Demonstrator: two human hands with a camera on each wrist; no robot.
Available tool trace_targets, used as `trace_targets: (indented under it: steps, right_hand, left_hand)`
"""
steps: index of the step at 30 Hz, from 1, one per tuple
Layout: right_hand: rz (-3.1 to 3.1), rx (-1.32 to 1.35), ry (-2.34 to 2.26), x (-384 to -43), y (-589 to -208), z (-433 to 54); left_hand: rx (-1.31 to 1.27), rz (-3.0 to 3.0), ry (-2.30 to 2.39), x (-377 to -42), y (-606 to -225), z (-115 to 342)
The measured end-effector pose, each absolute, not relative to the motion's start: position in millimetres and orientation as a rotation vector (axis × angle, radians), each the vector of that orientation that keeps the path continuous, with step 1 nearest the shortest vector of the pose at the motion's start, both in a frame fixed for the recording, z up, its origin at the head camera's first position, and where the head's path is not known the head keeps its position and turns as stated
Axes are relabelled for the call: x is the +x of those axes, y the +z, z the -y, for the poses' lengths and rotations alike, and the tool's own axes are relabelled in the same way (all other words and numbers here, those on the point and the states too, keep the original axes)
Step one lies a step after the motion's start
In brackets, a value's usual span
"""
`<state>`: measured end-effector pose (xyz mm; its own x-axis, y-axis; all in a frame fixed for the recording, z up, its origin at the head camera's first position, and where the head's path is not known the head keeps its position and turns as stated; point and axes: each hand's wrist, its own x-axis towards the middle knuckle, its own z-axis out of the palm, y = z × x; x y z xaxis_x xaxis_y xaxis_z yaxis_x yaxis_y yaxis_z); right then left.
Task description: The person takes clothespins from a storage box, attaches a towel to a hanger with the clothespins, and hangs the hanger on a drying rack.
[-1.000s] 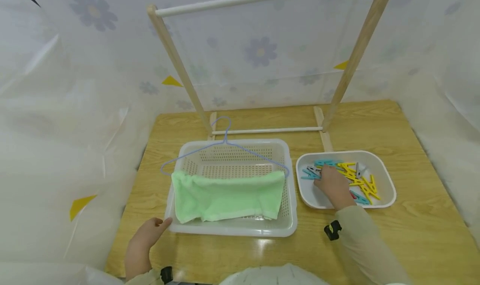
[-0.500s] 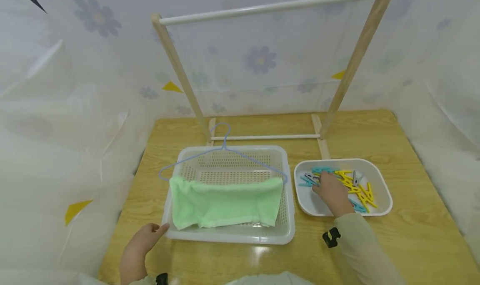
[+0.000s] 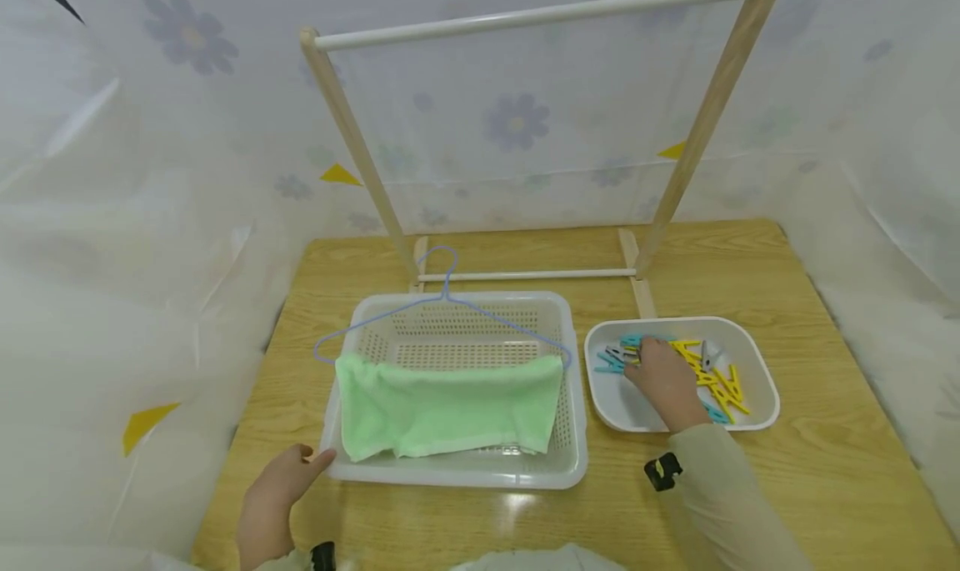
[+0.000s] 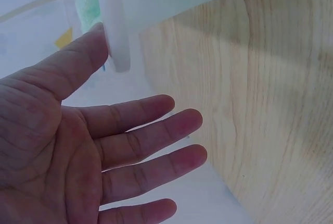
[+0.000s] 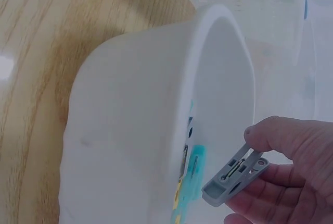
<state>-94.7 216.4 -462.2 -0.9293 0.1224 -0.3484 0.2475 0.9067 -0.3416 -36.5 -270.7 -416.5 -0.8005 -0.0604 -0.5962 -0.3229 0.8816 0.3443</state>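
Observation:
My right hand [image 3: 667, 383] is inside the white tray [image 3: 611, 408], among several blue, yellow and grey clothespins. Between its thumb and fingers it pinches a grey clothespin [image 5: 229, 179], clearly seen in the right wrist view. Left of the tray, a light green towel [image 3: 450, 408] hangs over the lower bar of a thin blue hanger [image 3: 393, 311], which lies across a white perforated basket [image 3: 457, 477]. At the basket's near left corner is my left hand [image 4: 78, 130], thumb against the rim and the other fingers spread, holding nothing.
A wooden rack with a white top rod [image 3: 540, 15] stands behind the basket on the wood-grain table [image 3: 832, 446]. Pale flowered sheeting [image 3: 517, 121] encloses the back and sides. More clothespins [image 3: 723, 392] lie at the tray's right side.
The head view has tilted, so the rack and table sit slightly lower in it. Both hands stay at about the same places, by the basket corner and in the tray.

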Motion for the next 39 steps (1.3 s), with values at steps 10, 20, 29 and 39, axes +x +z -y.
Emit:
trace_targets:
  steps: [10, 20, 29, 39]
  right_hand:
    - [-2.772, 0.264, -0.588, -96.0, -458.2, -216.5]
    - [-2.777, 0.234, -0.599, -96.0, -449.6, -211.0]
    - [-2.765, 0.235, -0.605, -99.6, -447.2, -207.4]
    - [-2.800, 0.207, -0.622, -99.0, -442.0, -208.0]
  left_hand:
    - [-0.257, -2.456, 0.548, -39.5, -411.4, 267.8]
    - [-0.248, -2.478, 0.519, -45.5, -408.9, 265.6]
    - [-0.262, -2.548, 0.409, -53.1, -399.6, 261.1]
    - [-0.190, -2.749, 0.380, -65.2, -393.5, 254.9]
